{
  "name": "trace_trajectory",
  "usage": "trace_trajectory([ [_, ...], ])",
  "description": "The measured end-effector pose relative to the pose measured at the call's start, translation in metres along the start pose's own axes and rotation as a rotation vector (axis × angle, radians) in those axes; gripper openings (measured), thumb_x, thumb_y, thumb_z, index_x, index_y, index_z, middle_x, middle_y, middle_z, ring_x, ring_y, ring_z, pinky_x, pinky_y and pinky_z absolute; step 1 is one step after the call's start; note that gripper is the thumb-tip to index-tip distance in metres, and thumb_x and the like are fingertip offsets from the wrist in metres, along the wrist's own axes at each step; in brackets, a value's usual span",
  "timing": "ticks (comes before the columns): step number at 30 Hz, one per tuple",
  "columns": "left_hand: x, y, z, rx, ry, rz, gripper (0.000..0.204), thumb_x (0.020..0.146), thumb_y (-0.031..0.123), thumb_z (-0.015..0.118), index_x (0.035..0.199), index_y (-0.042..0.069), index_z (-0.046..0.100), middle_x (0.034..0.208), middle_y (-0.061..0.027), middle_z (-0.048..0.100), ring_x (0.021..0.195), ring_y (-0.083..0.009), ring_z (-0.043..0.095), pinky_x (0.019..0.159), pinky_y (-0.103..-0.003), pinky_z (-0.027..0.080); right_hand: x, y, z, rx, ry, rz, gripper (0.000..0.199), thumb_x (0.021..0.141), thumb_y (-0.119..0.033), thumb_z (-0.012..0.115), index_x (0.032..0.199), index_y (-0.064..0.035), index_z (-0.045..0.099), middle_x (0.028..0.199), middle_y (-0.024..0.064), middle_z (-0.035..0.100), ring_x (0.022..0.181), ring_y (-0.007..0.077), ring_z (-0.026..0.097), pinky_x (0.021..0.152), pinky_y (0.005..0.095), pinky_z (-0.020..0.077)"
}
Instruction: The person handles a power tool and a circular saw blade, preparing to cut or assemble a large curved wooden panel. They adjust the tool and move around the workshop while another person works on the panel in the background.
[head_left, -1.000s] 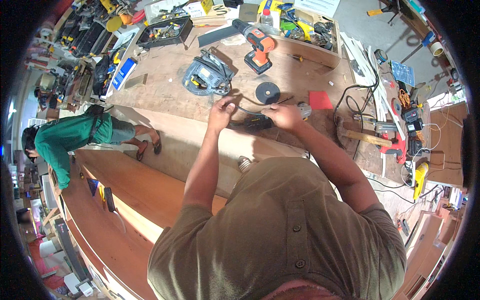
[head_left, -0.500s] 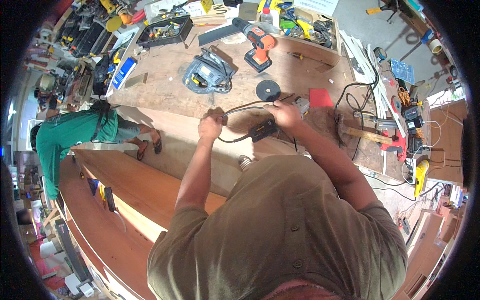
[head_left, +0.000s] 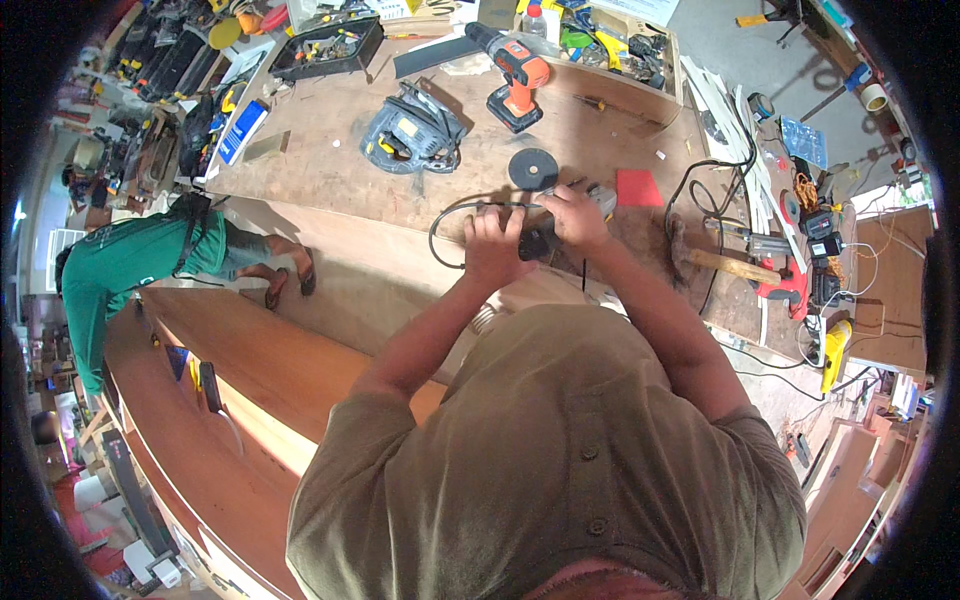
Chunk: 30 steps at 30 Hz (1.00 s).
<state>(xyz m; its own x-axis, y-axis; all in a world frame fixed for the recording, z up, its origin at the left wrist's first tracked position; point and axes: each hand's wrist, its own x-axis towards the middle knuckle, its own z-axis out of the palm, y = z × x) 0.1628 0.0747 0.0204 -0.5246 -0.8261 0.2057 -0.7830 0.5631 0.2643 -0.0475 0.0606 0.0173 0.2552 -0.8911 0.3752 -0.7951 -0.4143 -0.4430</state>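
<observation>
Where the dark cable point(head_left: 432, 236) is bent into a loop near the centre of the frame, its upper run is met by both hands. By the right hand point(head_left: 575, 216), the cable is pinched between thumb and forefinger. By the left hand point(head_left: 494, 246), just beside it, the run is touched with bent fingertips; whether they are closed on it cannot be told. Between the hands, the black body of a grinder point(head_left: 538, 240) is partly covered; its grey head is seen at the right hand's far side. Tabletop point(head_left: 300, 180) spread across the upper half. A dark disc point(head_left: 533, 170) is laid flat just above the hands; a red square point(head_left: 640, 188) is placed near the grinder's head. Jigsaw point(head_left: 412, 135) and orange drill point(head_left: 518, 85) noted at upper centre, side by side, apart from the hands. Small items are held in a black tray point(head_left: 328, 50), upper left. Hammer point(head_left: 735, 268) noted at right. At the left edge, a person in green point(head_left: 150, 245) is seen bent forward.
</observation>
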Motion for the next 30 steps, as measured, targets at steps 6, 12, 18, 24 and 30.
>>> trace_trajectory([
  [6, 0.010, -0.001, -0.007, 0.056, 0.109, 0.058, 0.101, 0.054, 0.052, 0.088, 0.137, 0.013, 0.045, 0.122, -0.0196, 0.049, 0.117, -0.0400, 0.049, 0.106, -0.065, 0.029, -0.001, 0.001, -0.010, 0.072, -0.225, -0.004, 0.023, 0.082, -0.025, 0.062, 0.103, -0.0219, 0.069, 0.091, 0.0090, 0.060, 0.087, 0.0325, 0.066, 0.071, 0.0451, 0.0517],
  [12, 0.007, -0.008, -0.001, -0.030, -0.115, 0.010, 0.086, 0.061, 0.052, 0.083, 0.130, 0.012, 0.052, 0.109, -0.0160, 0.056, 0.102, -0.0364, 0.060, 0.088, -0.054, 0.048, -0.006, 0.002, -0.024, -0.062, -0.254, 0.023, 0.024, 0.084, -0.027, 0.063, 0.106, -0.0187, 0.066, 0.099, 0.0112, 0.066, 0.092, 0.0330, 0.066, 0.072, 0.0459, 0.0519],
  [18, 0.014, 0.008, -0.005, 0.111, -0.246, 0.017, 0.071, 0.068, 0.051, 0.079, 0.120, 0.010, 0.054, 0.112, -0.0168, 0.057, 0.106, -0.0364, 0.059, 0.082, -0.053, 0.050, -0.019, -0.018, -0.056, -0.044, -0.325, 0.531, 0.024, 0.087, -0.024, 0.062, 0.106, -0.0098, 0.057, 0.089, 0.0175, 0.067, 0.088, 0.0378, 0.066, 0.074, 0.0480, 0.0510],
  [24, 0.018, 0.014, -0.007, 0.121, -0.331, -0.044, 0.061, 0.074, 0.046, 0.076, 0.116, 0.009, 0.054, 0.114, -0.0177, 0.059, 0.110, -0.0363, 0.059, 0.084, -0.053, 0.051, -0.056, 0.037, -0.083, 0.122, -0.396, 0.455, 0.022, 0.083, -0.024, 0.067, 0.092, -0.0041, 0.063, 0.081, 0.0168, 0.067, 0.076, 0.0283, 0.068, 0.068, 0.0395, 0.0519],
  [30, 0.020, 0.015, -0.008, 0.038, -0.319, -0.015, 0.057, 0.076, 0.044, 0.075, 0.115, 0.009, 0.052, 0.110, -0.0182, 0.061, 0.107, -0.0363, 0.061, 0.082, -0.050, 0.054, -0.125, 0.096, -0.102, 0.777, -0.494, 0.924, 0.030, 0.089, -0.019, 0.066, 0.114, -0.0019, 0.062, 0.086, 0.0053, 0.061, 0.072, 0.0160, 0.057, 0.060, 0.0339, 0.0489],
])
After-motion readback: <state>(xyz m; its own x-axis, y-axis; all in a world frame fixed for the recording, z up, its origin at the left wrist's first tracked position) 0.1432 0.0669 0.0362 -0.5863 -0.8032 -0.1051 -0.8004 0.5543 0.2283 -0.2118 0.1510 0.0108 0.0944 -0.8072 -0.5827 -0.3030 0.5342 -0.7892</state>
